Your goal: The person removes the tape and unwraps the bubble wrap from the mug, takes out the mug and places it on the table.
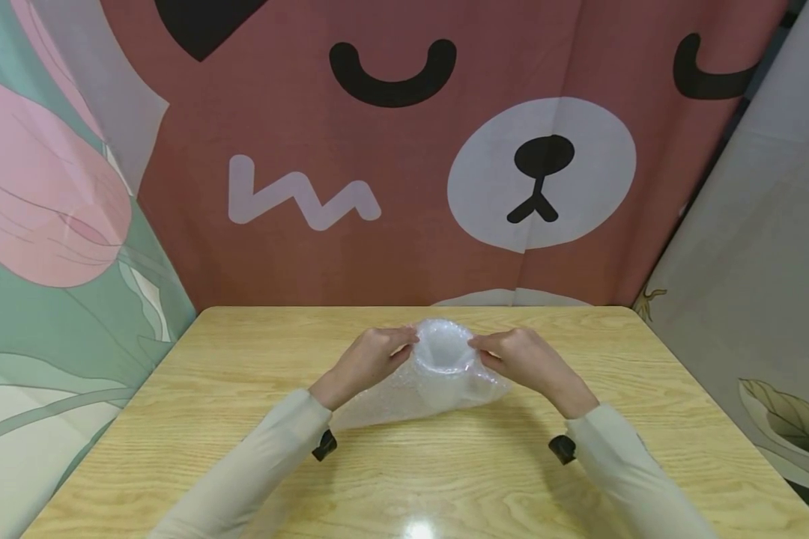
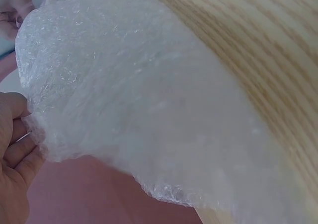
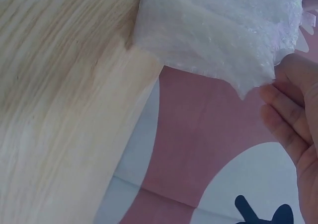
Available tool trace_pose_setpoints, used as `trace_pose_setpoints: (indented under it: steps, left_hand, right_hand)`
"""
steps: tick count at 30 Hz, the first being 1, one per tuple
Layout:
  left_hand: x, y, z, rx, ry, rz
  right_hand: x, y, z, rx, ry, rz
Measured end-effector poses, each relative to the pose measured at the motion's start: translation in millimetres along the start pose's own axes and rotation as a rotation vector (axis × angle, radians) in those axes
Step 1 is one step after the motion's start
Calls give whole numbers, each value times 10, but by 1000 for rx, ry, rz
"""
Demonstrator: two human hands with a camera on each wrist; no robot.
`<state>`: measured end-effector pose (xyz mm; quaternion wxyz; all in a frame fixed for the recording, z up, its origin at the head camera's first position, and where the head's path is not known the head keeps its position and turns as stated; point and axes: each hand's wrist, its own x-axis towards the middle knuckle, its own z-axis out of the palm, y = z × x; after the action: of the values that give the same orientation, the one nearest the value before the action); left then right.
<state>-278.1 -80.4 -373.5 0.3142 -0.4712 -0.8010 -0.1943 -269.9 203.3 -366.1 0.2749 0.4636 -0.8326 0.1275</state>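
A clear sheet of bubble wrap (image 1: 438, 393) stands on the table, forming a round opening that faces up. Its lower part spreads out to the left along the wood. At the left side of the rim my left hand (image 1: 371, 355) pinches the edge between thumb and fingers. Across from it, my right hand (image 1: 531, 364) pinches the rim's right side. In the left wrist view the crinkled bubble wrap (image 2: 114, 85) fills the middle. The right wrist view shows a pointed corner of the wrap (image 3: 213, 35) hanging beside the fingers (image 3: 285, 114). Whatever is inside the wrap I cannot tell.
The light wooden table (image 1: 431, 468) ends at a far edge just behind the wrap. A red curtain (image 1: 404, 254) with a bear face hangs behind it. Patterned curtains (image 1: 735, 247) flank both sides. Small black devices (image 1: 562, 449) sit at both wrists.
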Motion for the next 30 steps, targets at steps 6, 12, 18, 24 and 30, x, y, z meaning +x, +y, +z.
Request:
trace_pose_setpoints:
  steps: [6,12,18,24,30]
  left_hand:
    - [-8,-2,13,-21,19,-28]
    - [-3,-3,12,-39,13,-57]
    - [2,-5,5,-50,15,-74]
    - [12,-15,6,-90,31,-88]
    - [9,-33,17,-121,41,-137]
  right_hand:
    - [-13,14,27,31,32,23]
    - [-12,6,33,36,42,62]
    - [-22,25,61,69,81,81]
    - [-32,34,79,120,116,108]
    - [-35,29,78,128,142,138]
